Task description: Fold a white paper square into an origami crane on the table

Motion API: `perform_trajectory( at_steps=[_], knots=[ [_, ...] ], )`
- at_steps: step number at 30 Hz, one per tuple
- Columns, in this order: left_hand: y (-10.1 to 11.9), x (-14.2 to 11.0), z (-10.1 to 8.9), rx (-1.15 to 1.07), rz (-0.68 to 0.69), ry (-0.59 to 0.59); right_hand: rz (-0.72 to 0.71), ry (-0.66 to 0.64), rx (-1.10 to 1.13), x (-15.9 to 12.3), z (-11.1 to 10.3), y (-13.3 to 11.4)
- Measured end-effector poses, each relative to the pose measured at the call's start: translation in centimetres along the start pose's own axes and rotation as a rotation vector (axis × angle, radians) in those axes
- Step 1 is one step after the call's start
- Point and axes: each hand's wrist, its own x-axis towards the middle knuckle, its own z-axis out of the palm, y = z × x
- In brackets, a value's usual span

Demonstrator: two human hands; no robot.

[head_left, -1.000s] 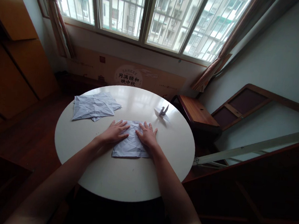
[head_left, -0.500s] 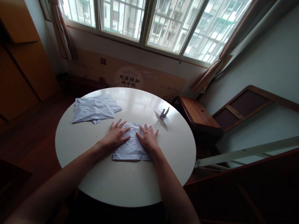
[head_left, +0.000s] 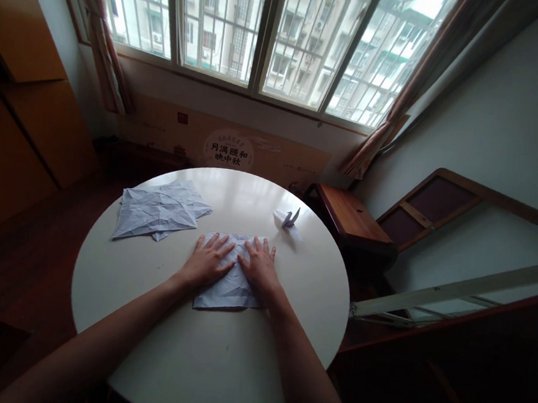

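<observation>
A stack of creased paper (head_left: 160,210) lay left on the round white table (head_left: 208,362). The left hand (head_left: 208,262) rested spread on the wrinkled sheet (head_left: 227,292) mid-table; the right hand (head_left: 261,267) lay likewise, neither pinching. Uneven pressure might have skewed or torn the sheet. Rightward, a careless sweep could have toppled the origami crane (head_left: 291,220).

barred window (head_left: 295,44) — gathered curtains (head_left: 106,59), orange-brown cupboard (head_left: 31,131)
</observation>
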Motion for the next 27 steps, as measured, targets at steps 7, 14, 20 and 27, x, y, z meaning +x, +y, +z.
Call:
perform_trajectory(
  at_steps=[7,14,20,27],
  knots=[
    [-0.1,-0.2,0.4,-0.022,-0.006,0.001,-0.121,-0.015,0.013,-1.0,-0.4,-0.9],
    [0.1,-0.2,0.0,-0.010,-0.023,-0.035,-0.124,-0.080,0.032,-1.6,-0.7,-0.7],
    [-0.1,-0.4,0.1,0.009,-0.014,-0.043,-0.133,-0.093,0.033,-1.8,-0.3,-0.6],
    [-0.7,-0.4,0.7,-0.020,0.002,0.007,-0.120,-0.113,0.047,-1.5,-0.3,-0.9]
  ],
)
